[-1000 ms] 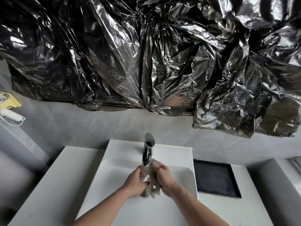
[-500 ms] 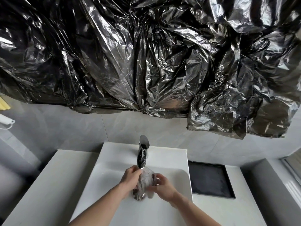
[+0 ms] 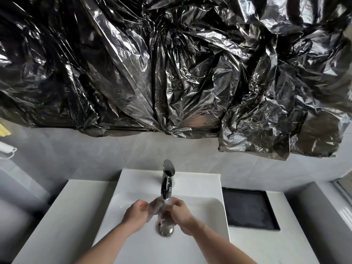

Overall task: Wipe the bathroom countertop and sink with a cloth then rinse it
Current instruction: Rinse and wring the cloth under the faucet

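A wet, pale grey cloth point(image 3: 156, 206) is bunched between my two hands over the white sink point(image 3: 205, 210). My left hand point(image 3: 135, 214) grips its left side and my right hand point(image 3: 180, 212) grips its right side. Both are directly under the spout of the chrome tap point(image 3: 167, 180), and water runs onto the cloth. The metal drain point(image 3: 165, 229) shows just below my hands. Part of the cloth is hidden by my fingers. The white countertop point(image 3: 62, 216) lies on both sides of the basin.
A black square tray point(image 3: 249, 208) sits on the counter to the right of the sink. Crumpled black plastic sheeting point(image 3: 171, 73) covers the wall above the grey tiles. A white object with a cord point(image 3: 5, 149) hangs at the far left.
My hands have shifted on the cloth and pulled it apart sideways under the tap. The view has tilted slightly.
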